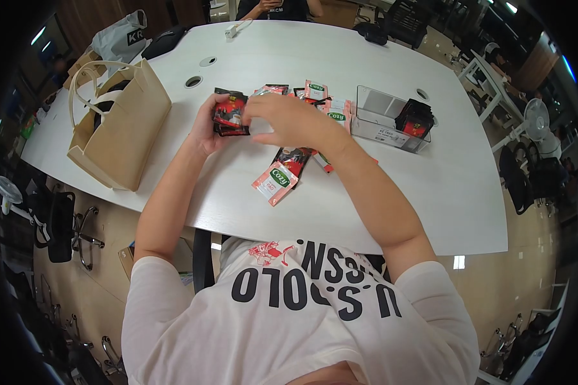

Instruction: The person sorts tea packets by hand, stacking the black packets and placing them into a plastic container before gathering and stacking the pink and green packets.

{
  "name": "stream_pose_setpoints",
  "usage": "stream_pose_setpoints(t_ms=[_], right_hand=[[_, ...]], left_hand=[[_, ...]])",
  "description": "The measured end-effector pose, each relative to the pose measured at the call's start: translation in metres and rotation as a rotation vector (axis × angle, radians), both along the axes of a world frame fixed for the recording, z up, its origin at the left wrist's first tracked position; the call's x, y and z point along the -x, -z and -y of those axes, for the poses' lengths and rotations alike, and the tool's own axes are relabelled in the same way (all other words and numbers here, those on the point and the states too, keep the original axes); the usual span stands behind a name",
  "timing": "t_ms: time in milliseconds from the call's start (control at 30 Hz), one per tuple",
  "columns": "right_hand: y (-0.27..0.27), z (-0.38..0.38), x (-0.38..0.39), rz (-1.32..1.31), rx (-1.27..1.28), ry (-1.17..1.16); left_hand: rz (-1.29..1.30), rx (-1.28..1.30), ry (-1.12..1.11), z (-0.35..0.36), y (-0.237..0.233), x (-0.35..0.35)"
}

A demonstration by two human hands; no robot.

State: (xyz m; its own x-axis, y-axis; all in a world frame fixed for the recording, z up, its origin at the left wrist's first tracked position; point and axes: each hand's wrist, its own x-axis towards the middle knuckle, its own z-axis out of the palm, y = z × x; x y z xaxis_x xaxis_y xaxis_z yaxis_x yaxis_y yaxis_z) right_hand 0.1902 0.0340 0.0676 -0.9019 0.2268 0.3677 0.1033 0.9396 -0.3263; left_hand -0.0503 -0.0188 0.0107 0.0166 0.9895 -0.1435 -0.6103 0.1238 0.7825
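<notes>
My left hand (207, 126) is closed around a small stack of black-and-red sachets (231, 110), held above the white table. My right hand (297, 120) reaches in from the right, its fingertips at the stack's right edge and its thumb apart from the fingers. Beneath and behind the right hand lies a loose pile of pink-and-white Cozy sachets (338, 110) mixed with black-and-red ones, partly hidden by that hand. Closer to me, a Cozy sachet (275, 183) overlaps a black-and-red sachet (293, 159). A clear divided organizer (377, 131) stands to the right, with black-and-red sachets (415, 119) upright in its right compartment.
A cream tote bag (125, 138) stands at the table's left side, with a grey plastic bag (121, 38) behind it. A white charger (231, 31) lies near the far edge, where another person (279, 9) sits. The table (456, 192) has several round cable holes.
</notes>
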Motion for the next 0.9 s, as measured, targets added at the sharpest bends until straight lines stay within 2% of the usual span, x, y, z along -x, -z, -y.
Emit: stream_pose_setpoints(t_ms=[33, 167, 467, 667, 900], right_hand=[[-0.008, -0.004, -0.006, 0.172, 0.01, 0.074], [-0.021, -0.001, -0.018, 0.795, 0.206, 0.365], [0.017, -0.027, -0.024, 0.691, 0.291, 0.221], [0.014, -0.027, -0.011, 0.821, 0.255, 0.375], [0.016, -0.034, -0.011, 0.567, 0.018, 0.39]], left_hand=[[0.125, 0.04, -0.054, -0.001, -0.006, -0.004], [0.116, -0.006, -0.089, -0.006, 0.002, 0.008], [0.065, 0.014, -0.045, -0.005, 0.001, 0.005], [0.051, 0.017, -0.02, -0.007, 0.005, 0.006], [0.033, 0.014, -0.032, -0.006, 0.003, 0.006]])
